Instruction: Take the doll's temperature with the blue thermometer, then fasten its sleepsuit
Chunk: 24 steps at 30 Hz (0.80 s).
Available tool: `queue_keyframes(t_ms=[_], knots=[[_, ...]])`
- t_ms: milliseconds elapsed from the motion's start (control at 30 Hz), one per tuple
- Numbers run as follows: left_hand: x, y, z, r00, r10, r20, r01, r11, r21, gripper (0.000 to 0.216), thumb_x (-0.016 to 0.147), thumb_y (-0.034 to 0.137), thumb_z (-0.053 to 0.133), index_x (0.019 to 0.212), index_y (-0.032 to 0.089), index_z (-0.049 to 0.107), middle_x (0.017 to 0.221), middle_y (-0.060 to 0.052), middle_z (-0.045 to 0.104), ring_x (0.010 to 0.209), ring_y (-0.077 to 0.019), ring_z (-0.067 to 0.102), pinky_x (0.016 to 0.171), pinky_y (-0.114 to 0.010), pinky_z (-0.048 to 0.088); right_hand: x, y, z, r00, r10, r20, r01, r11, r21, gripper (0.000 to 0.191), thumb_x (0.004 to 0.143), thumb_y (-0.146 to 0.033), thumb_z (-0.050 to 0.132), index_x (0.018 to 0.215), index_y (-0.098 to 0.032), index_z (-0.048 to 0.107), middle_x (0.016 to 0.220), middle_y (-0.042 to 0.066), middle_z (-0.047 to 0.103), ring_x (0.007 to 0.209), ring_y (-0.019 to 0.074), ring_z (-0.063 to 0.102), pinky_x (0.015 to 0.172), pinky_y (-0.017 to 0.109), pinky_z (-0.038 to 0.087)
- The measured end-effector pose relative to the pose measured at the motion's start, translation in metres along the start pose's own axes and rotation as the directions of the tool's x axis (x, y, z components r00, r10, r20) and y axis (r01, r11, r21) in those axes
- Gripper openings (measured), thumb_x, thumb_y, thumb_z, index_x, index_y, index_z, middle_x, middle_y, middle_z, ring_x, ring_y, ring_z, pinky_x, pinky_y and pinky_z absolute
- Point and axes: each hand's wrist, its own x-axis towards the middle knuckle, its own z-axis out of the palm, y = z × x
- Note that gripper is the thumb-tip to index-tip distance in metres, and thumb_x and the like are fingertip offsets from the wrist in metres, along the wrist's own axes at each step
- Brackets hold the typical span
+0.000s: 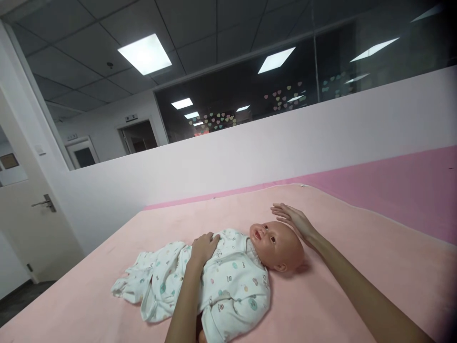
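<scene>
Doll (228, 267) supine; left hand (204, 247) on chest, right hand (294, 221) cupping head (fingers flat).

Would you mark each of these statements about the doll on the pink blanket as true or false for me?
1. The left hand rests on the baby doll's chest. True.
2. The right hand grips the doll's foot. False: it lies open at the top of the doll's head.
3. The doll lies face up on the pink blanket. True.
4. The doll wears a plain blue suit. False: its white romper has small coloured prints.
5. The door at the left has a handle. True.
</scene>
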Motion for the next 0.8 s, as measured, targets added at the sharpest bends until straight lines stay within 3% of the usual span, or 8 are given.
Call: queue_keyframes(t_ms=[100,167,267,433,633,800], knots=[[0.000,0.000,0.000,1.000,0.003,0.008,-0.003,1.000,0.001,0.049,0.083,0.049,0.020,0.103,0.022,0.055,0.109,-0.008,0.060,0.101,-0.0234,0.053,0.085,-0.033,0.036,-0.004,0.002,0.007,1.000,-0.001,0.005,0.001,1.000,-0.020,0.035,0.070,-0.048,0.056,0.090,-0.020,0.061,0.110,0.009,0.059,0.105,0.0234,0.053,0.091,0.036,0.041],[0.000,-0.001,0.001,1.000,0.006,0.006,-0.006,1.000,0.004,0.049,0.083,0.049,0.020,0.103,0.021,0.055,0.109,-0.008,0.060,0.100,-0.0237,0.053,0.084,-0.033,0.036,-0.011,0.005,0.013,0.988,0.098,0.118,-0.094,0.995,-0.039,0.037,0.070,-0.052,0.053,0.080,-0.017,0.063,0.096,0.010,0.065,0.095,0.0247,0.058,0.087,0.036,0.043],[0.000,-0.001,0.001,1.000,0.009,0.002,-0.009,1.000,-0.002,0.049,0.083,0.049,0.020,0.104,0.021,0.055,0.109,-0.008,0.060,0.101,-0.0233,0.053,0.085,-0.033,0.036,-0.025,0.007,0.024,0.926,0.249,0.282,-0.243,0.968,-0.056,0.046,0.071,-0.058,0.045,0.069,-0.015,0.063,0.075,0.012,0.067,0.074,0.0258,0.063,0.077,0.038,0.047],[-0.001,0.000,0.000,1.000,0.005,0.007,-0.005,1.000,-0.001,0.049,0.083,0.049,0.021,0.104,0.021,0.055,0.109,-0.007,0.060,0.101,-0.0222,0.053,0.084,-0.030,0.036,-0.030,0.001,0.026,0.923,0.246,0.296,-0.253,0.967,-0.014,0.045,0.071,-0.056,0.046,0.065,-0.015,0.062,0.071,0.011,0.067,0.069,0.0256,0.063,0.073,0.039,0.049],[0.000,-0.001,0.000,1.000,0.002,0.006,-0.001,1.000,-0.005,0.048,0.083,0.049,0.020,0.103,0.022,0.055,0.108,-0.007,0.061,0.100,-0.0227,0.054,0.084,-0.032,0.037,-0.016,0.004,0.008,0.982,0.045,0.183,-0.032,0.997,-0.075,0.032,0.070,-0.042,0.058,0.091,-0.020,0.064,0.109,0.004,0.060,0.107,0.0224,0.051,0.093,0.032,0.040],[0.001,-0.002,0.002,1.000,0.004,0.001,-0.004,1.000,-0.010,0.048,0.082,0.049,0.021,0.103,0.022,0.055,0.107,-0.007,0.061,0.100,-0.0230,0.053,0.084,-0.032,0.036,-0.010,0.009,-0.002,0.994,-0.017,0.108,0.019,1.000,-0.018,0.034,0.071,-0.040,0.058,0.100,-0.023,0.060,0.122,0.003,0.052,0.114,0.0214,0.045,0.098,0.033,0.036]])
